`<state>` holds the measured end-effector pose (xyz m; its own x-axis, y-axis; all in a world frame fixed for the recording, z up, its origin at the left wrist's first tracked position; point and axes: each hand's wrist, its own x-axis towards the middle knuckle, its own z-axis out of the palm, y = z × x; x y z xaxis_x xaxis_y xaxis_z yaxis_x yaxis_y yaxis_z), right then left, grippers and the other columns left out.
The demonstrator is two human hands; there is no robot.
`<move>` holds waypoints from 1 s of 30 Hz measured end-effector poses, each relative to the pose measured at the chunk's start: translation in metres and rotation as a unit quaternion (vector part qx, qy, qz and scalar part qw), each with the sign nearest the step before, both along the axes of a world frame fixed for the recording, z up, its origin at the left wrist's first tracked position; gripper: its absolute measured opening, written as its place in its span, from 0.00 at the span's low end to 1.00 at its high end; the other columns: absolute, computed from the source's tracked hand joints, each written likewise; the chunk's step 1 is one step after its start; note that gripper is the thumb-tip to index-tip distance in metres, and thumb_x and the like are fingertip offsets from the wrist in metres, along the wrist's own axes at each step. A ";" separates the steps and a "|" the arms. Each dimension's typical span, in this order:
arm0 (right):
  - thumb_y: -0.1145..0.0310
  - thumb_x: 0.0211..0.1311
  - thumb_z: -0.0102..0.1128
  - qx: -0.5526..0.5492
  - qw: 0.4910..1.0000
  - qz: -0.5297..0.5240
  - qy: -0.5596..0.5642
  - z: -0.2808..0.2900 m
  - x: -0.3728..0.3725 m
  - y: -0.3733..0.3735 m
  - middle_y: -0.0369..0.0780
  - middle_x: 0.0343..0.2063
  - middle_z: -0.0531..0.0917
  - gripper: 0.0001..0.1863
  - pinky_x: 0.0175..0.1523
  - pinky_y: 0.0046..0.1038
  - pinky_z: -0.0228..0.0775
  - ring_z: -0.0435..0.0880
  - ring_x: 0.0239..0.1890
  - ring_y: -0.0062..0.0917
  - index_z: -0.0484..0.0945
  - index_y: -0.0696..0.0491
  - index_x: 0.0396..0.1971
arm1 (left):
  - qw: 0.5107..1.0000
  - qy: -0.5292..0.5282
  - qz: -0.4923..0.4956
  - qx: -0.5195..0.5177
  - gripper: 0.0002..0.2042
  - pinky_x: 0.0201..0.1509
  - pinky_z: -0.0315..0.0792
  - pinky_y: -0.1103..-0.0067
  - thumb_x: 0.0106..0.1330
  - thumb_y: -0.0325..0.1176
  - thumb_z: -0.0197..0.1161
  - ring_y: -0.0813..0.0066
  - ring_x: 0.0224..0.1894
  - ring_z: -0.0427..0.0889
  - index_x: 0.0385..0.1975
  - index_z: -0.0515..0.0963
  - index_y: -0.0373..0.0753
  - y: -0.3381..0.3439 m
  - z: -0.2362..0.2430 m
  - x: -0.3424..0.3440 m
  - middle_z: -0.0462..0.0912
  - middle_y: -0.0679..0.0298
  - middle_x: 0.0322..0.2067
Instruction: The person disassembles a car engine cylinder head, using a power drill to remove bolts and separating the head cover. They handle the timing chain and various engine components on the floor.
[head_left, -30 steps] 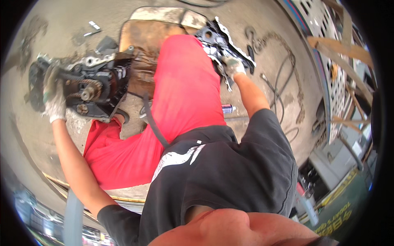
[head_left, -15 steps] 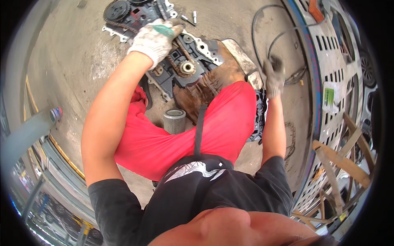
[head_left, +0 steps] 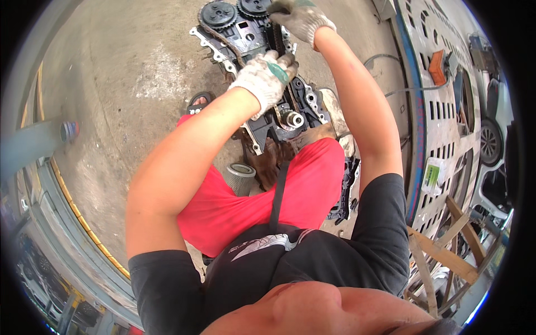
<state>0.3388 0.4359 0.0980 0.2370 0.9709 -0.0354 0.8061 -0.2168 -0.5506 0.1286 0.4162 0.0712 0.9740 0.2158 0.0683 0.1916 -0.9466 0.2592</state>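
A dark engine (head_left: pixel 244 37) with a timing chain (head_left: pixel 228 43) lies on the floor ahead of my knees. Two toothed sprockets are at its far end, the left sprocket (head_left: pixel 218 15) in full view, the right sprocket (head_left: pixel 254 5) cut by the frame edge. My left hand (head_left: pixel 264 78), in a white knitted glove with a green patch, is over the middle of the engine, fingers curled down; what they grip is hidden. Beside the right sprocket is my right hand (head_left: pixel 300 20), gloved too, fingers bent inward around something I cannot make out. A metal crankshaft end (head_left: pixel 292 119) shows nearer me.
Stained cardboard (head_left: pixel 270 162) lies under the near end of the engine. A cylindrical filter (head_left: pixel 240 177) stands by my left leg. Black engine parts (head_left: pixel 345 192) lie beside my right knee. A perforated metal frame (head_left: pixel 435 109) runs along the right, with an orange tool (head_left: pixel 438 68) on it.
My right hand has swung from the floor at the right up to the engine's far end. My left hand stays over the engine's middle. The view has shifted, showing more of the sprockets.
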 end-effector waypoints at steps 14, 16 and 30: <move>0.67 0.71 0.63 -0.113 0.950 0.133 -0.259 0.011 -0.029 0.021 0.44 0.52 0.91 0.15 0.62 0.41 0.83 0.90 0.57 0.44 0.87 0.49 0.55 | 0.999 0.021 0.014 -0.030 0.25 0.72 0.75 0.63 0.71 0.27 0.55 0.53 0.66 0.80 0.69 0.77 0.38 -0.001 0.006 -0.005 0.76 0.55 0.72; 0.69 0.69 0.62 -0.101 0.942 0.154 -0.280 0.003 -0.025 0.025 0.44 0.52 0.91 0.15 0.62 0.41 0.84 0.90 0.57 0.43 0.87 0.49 0.54 | 0.999 0.018 0.010 -0.027 0.26 0.72 0.74 0.63 0.71 0.27 0.55 0.54 0.66 0.80 0.70 0.77 0.38 -0.001 0.006 -0.005 0.76 0.55 0.72; 0.56 0.74 0.65 -0.135 0.943 0.125 -0.276 -0.003 -0.018 0.031 0.45 0.48 0.91 0.17 0.60 0.43 0.82 0.90 0.54 0.44 0.87 0.50 0.53 | 0.999 0.035 0.008 -0.021 0.27 0.73 0.74 0.63 0.71 0.28 0.55 0.55 0.67 0.79 0.72 0.75 0.39 0.000 0.010 -0.005 0.76 0.56 0.73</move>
